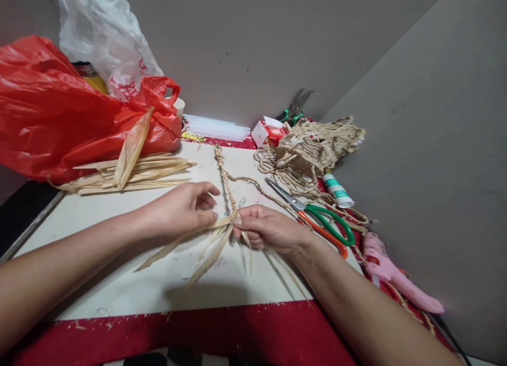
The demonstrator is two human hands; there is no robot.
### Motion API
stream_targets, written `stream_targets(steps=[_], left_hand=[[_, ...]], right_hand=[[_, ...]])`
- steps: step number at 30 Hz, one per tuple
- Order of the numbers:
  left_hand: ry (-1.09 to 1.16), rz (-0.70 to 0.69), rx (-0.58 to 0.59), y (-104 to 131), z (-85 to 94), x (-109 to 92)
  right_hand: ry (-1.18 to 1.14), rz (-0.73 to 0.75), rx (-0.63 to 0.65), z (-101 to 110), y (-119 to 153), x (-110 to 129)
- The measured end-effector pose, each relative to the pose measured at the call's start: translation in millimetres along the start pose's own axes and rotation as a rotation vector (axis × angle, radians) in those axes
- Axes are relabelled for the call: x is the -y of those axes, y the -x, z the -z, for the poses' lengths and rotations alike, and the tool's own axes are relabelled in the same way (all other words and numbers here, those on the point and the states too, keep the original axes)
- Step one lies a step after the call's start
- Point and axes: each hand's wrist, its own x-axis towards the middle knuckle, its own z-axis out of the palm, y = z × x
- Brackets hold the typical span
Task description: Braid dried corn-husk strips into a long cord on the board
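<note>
A braid of dry husk (pixel 225 178) runs down the middle of the white board (pixel 119 281). Its lower end is pinched between the thumb and fingers of my right hand (pixel 265 227). Loose husk strips (pixel 212 255) fan out from that point toward me. On the left of the braid is my left hand (pixel 186 210), its fingers curled and its thumb resting by a strip that stretches to the pinch. A gap shows between that thumb and the fingertips; whether the strip is gripped is hard to see.
Scissors (pixel 317 218), a husk rope bundle (pixel 317 147), a glue bottle (pixel 338 189) and a pink glue gun (pixel 396 276) lie right. Husk pieces (pixel 134 170) and a red bag (pixel 59 118) are left. Clear sticks (pixel 216 128) lie at the back.
</note>
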Motion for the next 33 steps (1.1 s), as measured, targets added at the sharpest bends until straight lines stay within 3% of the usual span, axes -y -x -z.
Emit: stream_targets(steps=[3,7,9,13,20,25,33], left_hand=[[0.028,-0.017,0.001,-0.5,3.6,-1.9],[0.241,0.092,0.239,-2.7,-12.0,4.7],[0.353,0.16,0.28,-3.7,-19.2,7.2],[0.384,0.24,0.225,-4.9,-23.1,7.8],[0.179,0.148,0.119,-8.2,-22.8,10.6],[0.239,0.136,0.089,-9.7,-25.8,14.0],[0.379,0.144,0.08,-11.2,-26.8,17.5]], right_hand=[[0.005,-0.003,0.012,0.0,-0.4,1.1],[0.011,0.008,0.019,-0.9,-1.7,1.9],[0.013,0.014,0.015,-1.4,-2.0,2.2],[0.064,0.018,0.009,-2.8,-2.1,2.1],[0.408,0.096,-0.153,-14.5,-2.6,-1.2],[0.65,0.145,-0.273,-22.5,-1.4,-2.7],[0.792,0.197,-0.347,-31.3,-0.8,-0.5]])
